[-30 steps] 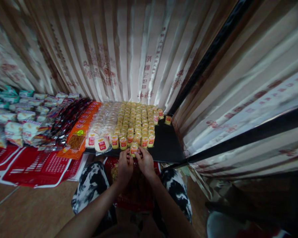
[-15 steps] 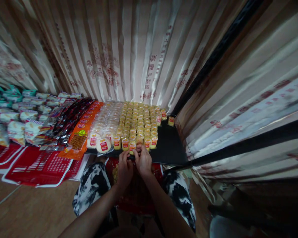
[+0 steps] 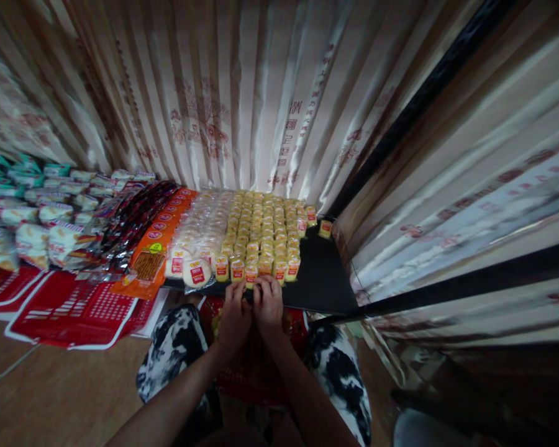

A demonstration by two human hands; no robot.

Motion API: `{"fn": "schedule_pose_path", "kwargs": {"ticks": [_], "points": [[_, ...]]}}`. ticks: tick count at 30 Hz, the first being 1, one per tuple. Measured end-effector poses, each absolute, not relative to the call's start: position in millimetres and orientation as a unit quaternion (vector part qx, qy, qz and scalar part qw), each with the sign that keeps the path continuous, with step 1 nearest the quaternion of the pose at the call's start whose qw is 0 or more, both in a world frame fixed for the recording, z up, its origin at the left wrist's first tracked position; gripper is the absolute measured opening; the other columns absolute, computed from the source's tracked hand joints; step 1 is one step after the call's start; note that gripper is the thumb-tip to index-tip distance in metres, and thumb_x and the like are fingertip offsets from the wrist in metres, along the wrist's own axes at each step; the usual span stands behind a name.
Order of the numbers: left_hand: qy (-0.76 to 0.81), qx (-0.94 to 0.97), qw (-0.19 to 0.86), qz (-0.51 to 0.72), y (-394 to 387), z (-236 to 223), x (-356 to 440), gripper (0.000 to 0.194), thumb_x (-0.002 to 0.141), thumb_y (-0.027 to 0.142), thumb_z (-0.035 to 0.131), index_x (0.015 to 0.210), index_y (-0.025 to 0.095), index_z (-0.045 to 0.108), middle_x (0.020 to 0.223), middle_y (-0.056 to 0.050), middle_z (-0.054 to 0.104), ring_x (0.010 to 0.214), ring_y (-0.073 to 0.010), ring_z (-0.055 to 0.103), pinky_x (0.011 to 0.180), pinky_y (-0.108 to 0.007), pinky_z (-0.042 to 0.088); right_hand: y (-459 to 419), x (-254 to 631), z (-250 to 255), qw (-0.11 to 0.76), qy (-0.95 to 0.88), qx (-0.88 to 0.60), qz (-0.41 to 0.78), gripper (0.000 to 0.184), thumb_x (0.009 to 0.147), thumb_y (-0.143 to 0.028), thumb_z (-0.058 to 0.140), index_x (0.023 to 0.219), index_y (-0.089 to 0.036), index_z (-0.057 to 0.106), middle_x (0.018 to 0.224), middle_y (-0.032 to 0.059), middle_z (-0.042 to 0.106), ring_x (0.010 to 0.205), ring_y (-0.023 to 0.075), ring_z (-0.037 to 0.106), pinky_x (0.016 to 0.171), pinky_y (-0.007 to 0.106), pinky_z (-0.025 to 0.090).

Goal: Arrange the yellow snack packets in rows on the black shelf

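Rows of small yellow wrapped cakes (image 3: pixel 256 233) with red labels stand packed together on a black shelf (image 3: pixel 323 273). My left hand (image 3: pixel 235 313) has its fingers bent and close together at the lower front of a wrapped cake (image 3: pixel 250 273) in the front row. Just beside it, my right hand (image 3: pixel 268 304) curls its fingers at the same front row, closed against that cake. Its fingertips partly cover the lower parts of neighbouring packs. Between my knees, a red bag (image 3: pixel 256 382) with something yellowish inside sits below my hands.
Left of the cakes lie round white packs (image 3: pixel 196 272), orange snack bags (image 3: pixel 146 264), dark shiny packs (image 3: pixel 135 214) and white bags (image 3: pixel 58 239). Red bags (image 3: pixel 74 310) hang in front of them. One cake (image 3: pixel 325 228) stands apart at the back right. Dark poles (image 3: pixel 447 282) and curtains (image 3: pixel 242 93) border the shelf.
The front-row cake between my hands sits slightly further back, more in line with its neighbours. Both hands have stayed close together, and the view has shifted slightly.
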State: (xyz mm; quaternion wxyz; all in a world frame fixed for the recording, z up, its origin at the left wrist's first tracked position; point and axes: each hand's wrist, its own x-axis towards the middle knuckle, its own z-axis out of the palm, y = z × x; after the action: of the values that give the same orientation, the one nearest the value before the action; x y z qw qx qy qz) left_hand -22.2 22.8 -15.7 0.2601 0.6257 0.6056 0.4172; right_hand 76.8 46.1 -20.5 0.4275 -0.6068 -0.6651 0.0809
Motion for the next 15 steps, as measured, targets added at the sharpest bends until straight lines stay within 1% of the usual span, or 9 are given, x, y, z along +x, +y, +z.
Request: {"fn": "schedule_pose_path", "kwargs": {"ticks": [5, 11, 15], "points": [[0.584, 0.652, 0.247, 0.416, 23, -20, -23, 0.043, 0.083, 0.009, 0.034, 0.124, 0.01, 0.05, 0.123, -0.015, 0.05, 0.118, -0.021, 0.047, 0.104, -0.039, 0.039, 38, 77, -28, 0.421, -0.686, -0.586, 0.089, 0.032, 0.092, -0.022, 0.036, 0.113, -0.02, 0.061, 0.101, 0.0087, 0.056, 0.098, 0.0194, 0.051, 0.087, 0.034, 0.045], [0.584, 0.661, 0.217, 0.418, 23, -19, -24, 0.043, 0.083, 0.009, 0.036, 0.123, 0.011, 0.051, 0.119, -0.014, 0.051, 0.115, -0.0217, 0.049, 0.101, -0.04, 0.042, 33, 78, -29, 0.425, -0.695, -0.575, 0.078, 0.035, 0.093, -0.022, 0.036, 0.122, -0.022, 0.057, 0.104, 0.0093, 0.054, 0.1, 0.0197, 0.05, 0.087, 0.036, 0.046], [0.621, 0.639, 0.165, 0.423, 23, -16, -26, 0.049, 0.079, 0.006, 0.04, 0.126, 0.013, 0.049, 0.124, -0.014, 0.047, 0.118, -0.0232, 0.046, 0.101, -0.042, 0.042, 34, 77, -32, 0.434, -0.702, -0.562, 0.054, 0.038, 0.092, -0.02, 0.037, 0.127, -0.022, 0.052, 0.104, 0.0102, 0.054, 0.1, 0.0204, 0.051, 0.086, 0.037, 0.047]]}}
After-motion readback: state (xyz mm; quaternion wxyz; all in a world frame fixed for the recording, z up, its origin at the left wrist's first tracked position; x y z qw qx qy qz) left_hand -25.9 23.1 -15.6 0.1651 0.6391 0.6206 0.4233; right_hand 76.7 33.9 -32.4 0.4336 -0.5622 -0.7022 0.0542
